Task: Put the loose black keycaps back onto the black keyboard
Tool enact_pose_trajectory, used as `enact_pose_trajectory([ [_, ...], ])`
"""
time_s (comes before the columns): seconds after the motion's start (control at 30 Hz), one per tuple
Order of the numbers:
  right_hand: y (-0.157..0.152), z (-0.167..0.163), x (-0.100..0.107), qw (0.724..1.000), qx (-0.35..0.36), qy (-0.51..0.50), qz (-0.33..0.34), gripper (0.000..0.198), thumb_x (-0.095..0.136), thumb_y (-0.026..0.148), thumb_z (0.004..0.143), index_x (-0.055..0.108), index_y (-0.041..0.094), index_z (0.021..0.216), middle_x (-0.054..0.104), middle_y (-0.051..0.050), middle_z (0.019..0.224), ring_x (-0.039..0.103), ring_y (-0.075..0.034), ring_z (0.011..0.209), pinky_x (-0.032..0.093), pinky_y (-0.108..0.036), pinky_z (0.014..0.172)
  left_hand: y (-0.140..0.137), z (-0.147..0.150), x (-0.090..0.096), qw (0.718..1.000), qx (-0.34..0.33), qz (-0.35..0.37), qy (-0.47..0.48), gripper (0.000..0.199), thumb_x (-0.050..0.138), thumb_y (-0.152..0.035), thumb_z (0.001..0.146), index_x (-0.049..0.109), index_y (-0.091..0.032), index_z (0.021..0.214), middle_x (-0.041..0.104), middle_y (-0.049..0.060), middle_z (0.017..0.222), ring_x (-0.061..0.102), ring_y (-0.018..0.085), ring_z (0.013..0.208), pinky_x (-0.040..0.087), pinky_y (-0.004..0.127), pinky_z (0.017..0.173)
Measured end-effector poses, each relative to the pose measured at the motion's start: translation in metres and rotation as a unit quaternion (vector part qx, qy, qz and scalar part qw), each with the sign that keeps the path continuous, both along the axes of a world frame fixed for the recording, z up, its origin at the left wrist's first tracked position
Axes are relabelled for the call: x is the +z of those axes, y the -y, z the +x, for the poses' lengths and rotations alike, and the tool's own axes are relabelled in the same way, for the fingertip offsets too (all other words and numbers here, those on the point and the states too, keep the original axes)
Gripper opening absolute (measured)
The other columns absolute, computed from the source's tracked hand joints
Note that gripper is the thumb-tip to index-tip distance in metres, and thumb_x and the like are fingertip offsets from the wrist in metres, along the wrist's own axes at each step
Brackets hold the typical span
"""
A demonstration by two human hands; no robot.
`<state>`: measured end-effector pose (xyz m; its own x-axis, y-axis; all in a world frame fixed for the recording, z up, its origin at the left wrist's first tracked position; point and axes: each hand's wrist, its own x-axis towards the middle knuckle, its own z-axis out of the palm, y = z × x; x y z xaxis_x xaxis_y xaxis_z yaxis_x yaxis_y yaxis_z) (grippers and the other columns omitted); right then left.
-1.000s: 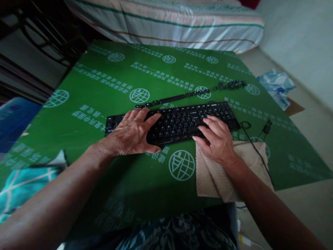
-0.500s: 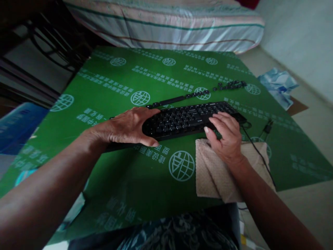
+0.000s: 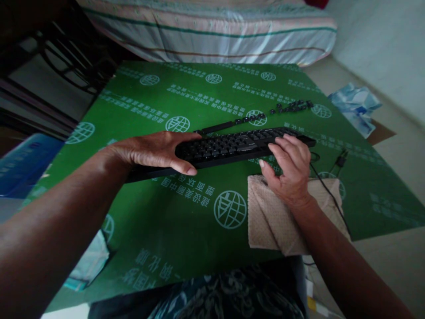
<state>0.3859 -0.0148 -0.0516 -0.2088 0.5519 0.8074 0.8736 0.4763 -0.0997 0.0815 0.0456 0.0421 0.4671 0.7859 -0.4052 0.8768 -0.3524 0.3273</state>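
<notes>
A black keyboard (image 3: 229,144) lies crosswise before me, its near edge raised a little above the green table. My left hand (image 3: 156,153) grips its left part from above, the thumb along the near edge and the other fingers mostly hidden. At the right end, my right hand (image 3: 288,170) has its bent fingers over the keyboard, while the thumb stands apart near the front edge. Behind the keyboard runs a row of loose black keycaps (image 3: 249,118), including a long bar-shaped one (image 3: 217,128). More keycaps (image 3: 294,106) lie heaped farther right.
Under my right wrist is a folded beige cloth (image 3: 272,221). A black cable (image 3: 328,192) crosses it, and a dark plug-like piece (image 3: 341,158) lies nearby. The green table (image 3: 179,248) also bears a pale teal cloth-like item (image 3: 89,259). A striped covered bed (image 3: 215,40) stands behind.
Both hands have kept hold of the keyboard. Its left end has shifted slightly left and up with my left hand, and more of its front edge shows.
</notes>
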Motion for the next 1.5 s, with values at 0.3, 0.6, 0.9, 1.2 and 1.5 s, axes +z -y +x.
enact_pose_trajectory([
  [0.3,0.001,0.001,0.0,1.0,0.01,0.009,0.0,0.034,0.062,0.035,0.082,0.062,0.017,0.11,0.065,-0.013,0.113,0.055,-0.031,0.116,0.041,-0.05,0.099,-0.004,-0.001,-0.004,1.0,0.001,-0.001,-0.012,0.104,0.065,-0.069,0.059,0.028,-0.028,0.147,0.052,0.005,0.139,0.055,0.029,0.117,0.046,0.035,0.094],
  [0.6,0.003,-0.006,-0.004,0.995,0.043,0.056,-0.069,0.036,0.058,0.047,0.083,0.065,0.018,0.104,0.063,-0.013,0.114,0.053,-0.031,0.117,0.037,-0.051,0.1,0.016,0.007,-0.025,0.995,-0.019,0.09,-0.049,0.118,0.063,-0.079,0.049,0.029,-0.022,0.146,0.043,0.013,0.144,0.038,0.037,0.132,0.033,0.045,0.109],
  [0.9,0.004,-0.006,-0.008,0.991,0.057,0.055,-0.11,0.027,0.061,0.04,0.082,0.066,0.021,0.101,0.06,-0.011,0.117,0.049,-0.032,0.12,0.037,-0.053,0.1,0.024,0.009,-0.033,0.987,-0.025,0.141,-0.074,0.115,0.062,-0.08,0.05,0.03,-0.024,0.145,0.041,0.015,0.143,0.035,0.043,0.131,0.03,0.053,0.108],
  [1.2,0.005,-0.009,-0.01,0.986,0.06,0.065,-0.139,0.024,0.06,0.039,0.083,0.068,0.02,0.094,0.061,-0.012,0.117,0.049,-0.032,0.122,0.039,-0.053,0.098,0.031,0.011,-0.041,0.978,-0.044,0.177,-0.102,0.112,0.061,-0.077,0.057,0.026,-0.019,0.146,0.033,0.019,0.145,0.035,0.045,0.129,0.027,0.054,0.109],
  [1.5,0.004,-0.009,-0.01,0.985,0.072,0.054,-0.145,0.022,0.061,0.035,0.083,0.07,0.018,0.094,0.061,-0.013,0.119,0.049,-0.033,0.123,0.042,-0.052,0.096,0.033,0.011,-0.042,0.975,-0.053,0.192,-0.1,0.109,0.06,-0.073,0.061,0.026,-0.014,0.146,0.033,0.021,0.145,0.033,0.046,0.13,0.027,0.055,0.109],
])
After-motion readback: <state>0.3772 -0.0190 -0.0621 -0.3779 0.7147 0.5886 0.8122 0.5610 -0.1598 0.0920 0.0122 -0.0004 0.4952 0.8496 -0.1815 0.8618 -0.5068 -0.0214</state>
